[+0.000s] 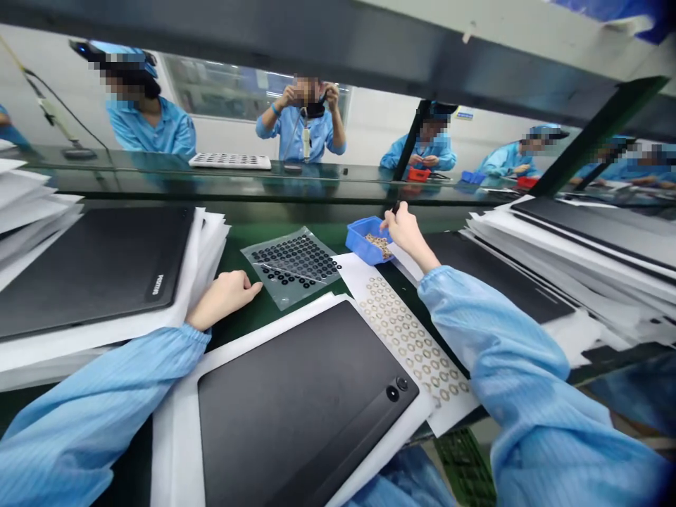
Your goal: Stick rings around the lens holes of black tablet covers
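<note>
My left hand [226, 296] rests with its fingers curled, beside a clear plastic sheet [285, 299] bearing rows of black rings. No object shows in it. My right hand [405, 231] is closed over the edge of a small blue bin [364, 248] of tiny gold-coloured pieces [378, 244]. The dark end of a slim tool [396, 207] sticks up from its fingers; the rest is hidden. Before me a black tablet [301, 401], with camera lenses at one corner, lies on white sheets. A white sheet with rows of gold-coloured rings [406, 331] runs along its right side.
Stacks of black tablets interleaved with white sheets stand at left [105, 260] and right [596, 232]. A metal shelf [317, 42] crosses overhead, with a green post [596, 134] at right. Across the bench, several people in blue work clothes sit near a white tray [230, 161].
</note>
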`<state>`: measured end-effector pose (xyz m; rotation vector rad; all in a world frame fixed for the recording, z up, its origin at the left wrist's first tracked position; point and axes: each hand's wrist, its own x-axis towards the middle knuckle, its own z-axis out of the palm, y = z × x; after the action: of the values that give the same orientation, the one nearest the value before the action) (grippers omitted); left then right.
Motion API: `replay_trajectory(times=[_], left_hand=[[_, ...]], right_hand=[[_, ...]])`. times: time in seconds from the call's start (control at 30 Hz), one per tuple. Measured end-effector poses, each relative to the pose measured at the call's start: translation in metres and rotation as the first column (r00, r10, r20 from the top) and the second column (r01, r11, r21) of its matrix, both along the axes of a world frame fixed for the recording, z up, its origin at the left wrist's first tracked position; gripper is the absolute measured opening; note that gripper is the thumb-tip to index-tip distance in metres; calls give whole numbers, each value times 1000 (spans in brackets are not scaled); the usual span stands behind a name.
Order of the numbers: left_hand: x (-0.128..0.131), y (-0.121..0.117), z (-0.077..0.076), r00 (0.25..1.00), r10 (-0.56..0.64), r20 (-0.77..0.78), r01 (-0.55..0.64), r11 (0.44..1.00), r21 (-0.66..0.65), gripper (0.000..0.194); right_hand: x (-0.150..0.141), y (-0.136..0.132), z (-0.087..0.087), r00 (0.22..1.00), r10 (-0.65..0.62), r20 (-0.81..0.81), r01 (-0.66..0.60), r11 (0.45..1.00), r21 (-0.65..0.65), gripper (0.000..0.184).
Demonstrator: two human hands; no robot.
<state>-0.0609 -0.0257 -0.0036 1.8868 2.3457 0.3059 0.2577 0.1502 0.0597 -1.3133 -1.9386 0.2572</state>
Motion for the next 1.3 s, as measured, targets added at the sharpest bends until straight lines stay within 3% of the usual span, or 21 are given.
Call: replay_trajectory(times=[0.2,0.57,0.67,0.77,0.87,0.97,1.03,1.13,1.3], left_hand=[[4,1,1,999,29,31,-26,996,-90,37],[10,-2,4,998,50,32,-44,985,-164,33],[9,-1,4,997,56,45,-48,985,-164,32],[8,-1,2,995,66,68,-54,985,-163,31],[8,0,1,993,67,97,-51,987,-155,31],[9,0,1,989,71,130,-52,988,-147,30],[10,0,1,984,78,163,-55,988,-142,29],[10,-1,2,966,100,238,-68,988,-137,28],[8,-1,1,872,161,462,-90,981,-173,28]], right_hand=[[-12,6,5,993,67,94,-65,998,-26,7],[-3,25,-13,987,-73,140,70,997,29,15],[-4,22,-10,990,-33,135,32,999,13,13],[-15,7,-4,984,84,156,-83,996,-14,14],[-41,-24,-4,921,321,223,-308,947,-89,11],[-75,-61,-17,771,573,280,-532,820,-214,6],[-95,-81,-31,676,675,296,-616,738,-276,7],[-113,-95,-50,608,726,321,-666,686,-292,10],[-118,-94,-68,612,710,349,-683,697,-219,5]])
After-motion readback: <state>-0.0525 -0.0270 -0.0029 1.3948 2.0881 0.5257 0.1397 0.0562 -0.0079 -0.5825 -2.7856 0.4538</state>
